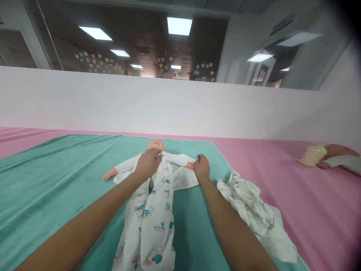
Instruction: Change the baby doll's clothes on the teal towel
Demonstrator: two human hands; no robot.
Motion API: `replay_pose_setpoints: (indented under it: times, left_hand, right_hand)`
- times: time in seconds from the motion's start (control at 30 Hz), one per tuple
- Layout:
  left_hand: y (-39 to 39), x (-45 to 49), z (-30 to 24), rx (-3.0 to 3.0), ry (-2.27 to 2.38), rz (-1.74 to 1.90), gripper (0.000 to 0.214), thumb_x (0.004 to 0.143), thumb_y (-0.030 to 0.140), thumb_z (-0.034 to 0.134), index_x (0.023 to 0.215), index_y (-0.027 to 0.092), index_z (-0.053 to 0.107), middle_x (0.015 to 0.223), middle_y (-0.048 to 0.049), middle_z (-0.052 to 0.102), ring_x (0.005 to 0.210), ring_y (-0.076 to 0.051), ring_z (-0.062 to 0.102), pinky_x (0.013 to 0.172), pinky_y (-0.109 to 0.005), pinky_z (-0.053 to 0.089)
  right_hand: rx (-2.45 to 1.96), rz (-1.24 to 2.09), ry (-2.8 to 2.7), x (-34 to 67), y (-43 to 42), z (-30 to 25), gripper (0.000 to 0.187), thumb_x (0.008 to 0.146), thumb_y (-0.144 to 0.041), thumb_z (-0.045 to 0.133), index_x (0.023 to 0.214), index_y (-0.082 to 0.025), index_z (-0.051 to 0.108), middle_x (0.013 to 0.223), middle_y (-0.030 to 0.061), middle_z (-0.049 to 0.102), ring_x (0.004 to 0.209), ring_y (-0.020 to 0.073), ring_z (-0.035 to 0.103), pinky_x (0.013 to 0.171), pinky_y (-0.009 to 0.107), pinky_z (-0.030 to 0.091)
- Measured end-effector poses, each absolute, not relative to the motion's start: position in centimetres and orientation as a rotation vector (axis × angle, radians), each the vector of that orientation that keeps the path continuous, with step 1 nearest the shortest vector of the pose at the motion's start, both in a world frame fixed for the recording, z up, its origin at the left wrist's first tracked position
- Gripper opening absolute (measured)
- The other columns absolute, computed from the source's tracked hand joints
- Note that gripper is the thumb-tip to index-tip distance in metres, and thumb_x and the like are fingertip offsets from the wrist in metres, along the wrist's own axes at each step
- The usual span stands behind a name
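Note:
A baby doll (pixel 156 144) lies on its back on a teal blanket (pixel 50 180), dressed in a white printed sleepsuit (pixel 153 210). My left hand (pixel 148 163) rests on the doll's chest near the collar, fingers curled onto the cloth. Over at the doll's outstretched sleeve, my right hand (pixel 202 166) is closed on the sleeve end by the doll's small hand. The doll's other arm (pixel 110 174) lies stretched out to the left.
A crumpled white printed garment (pixel 255 210) lies to the right on the blanket's edge. The pink sheet (pixel 310 199) extends right, where a baby bottle (pixel 312 154) is held by another person's hand (pixel 337 152). A white wall runs behind.

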State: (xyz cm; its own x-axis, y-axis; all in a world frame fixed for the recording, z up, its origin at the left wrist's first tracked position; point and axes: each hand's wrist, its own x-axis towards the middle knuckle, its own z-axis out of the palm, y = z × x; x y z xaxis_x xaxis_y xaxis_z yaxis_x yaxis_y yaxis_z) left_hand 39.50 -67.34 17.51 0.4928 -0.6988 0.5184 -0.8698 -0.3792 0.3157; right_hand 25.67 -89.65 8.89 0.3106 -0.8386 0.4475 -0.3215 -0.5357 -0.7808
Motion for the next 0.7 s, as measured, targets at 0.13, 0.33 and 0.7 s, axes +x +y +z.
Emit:
replay_pose_setpoints:
  times: [0.13, 0.33, 0.7]
  left_hand:
    - [-62.5, 42.2, 14.8, 1.946, -1.036, 0.237, 0.034, 0.087, 0.04, 0.039, 0.11, 0.019, 0.055, 0.115, -0.0067, 0.06, 0.108, -0.022, 0.054, 0.094, -0.035, 0.041]
    - [-60.7, 44.3, 13.1, 1.956, -0.943, 0.078, 0.04, 0.086, 0.046, 0.039, 0.107, 0.017, 0.056, 0.112, -0.0079, 0.06, 0.108, -0.024, 0.054, 0.096, -0.037, 0.039]
    - [-57.8, 45.2, 15.0, 2.064, -1.024, -0.452, 0.063, 0.072, 0.064, 0.054, 0.118, 0.021, 0.05, 0.108, -0.0079, 0.061, 0.094, -0.025, 0.058, 0.075, -0.033, 0.047]
  right_hand:
    - [-2.261, -1.223, 0.755, 26.6, -87.0, 10.0, 0.031, 0.083, -0.02, 0.039, 0.105, -0.018, 0.06, 0.111, 0.01, 0.06, 0.109, 0.0241, 0.049, 0.097, 0.039, 0.034]
    - [-2.147, -1.032, 0.332, 28.6, -81.1, 10.8, 0.03, 0.089, -0.038, 0.042, 0.111, -0.023, 0.057, 0.115, 0.0044, 0.059, 0.108, 0.019, 0.052, 0.097, 0.035, 0.039]
    - [-1.802, -0.664, 0.28, 29.3, -79.9, 10.7, 0.065, 0.075, -0.05, 0.063, 0.13, -0.025, 0.041, 0.133, 0.0077, 0.045, 0.126, 0.0204, 0.039, 0.107, 0.038, 0.03]
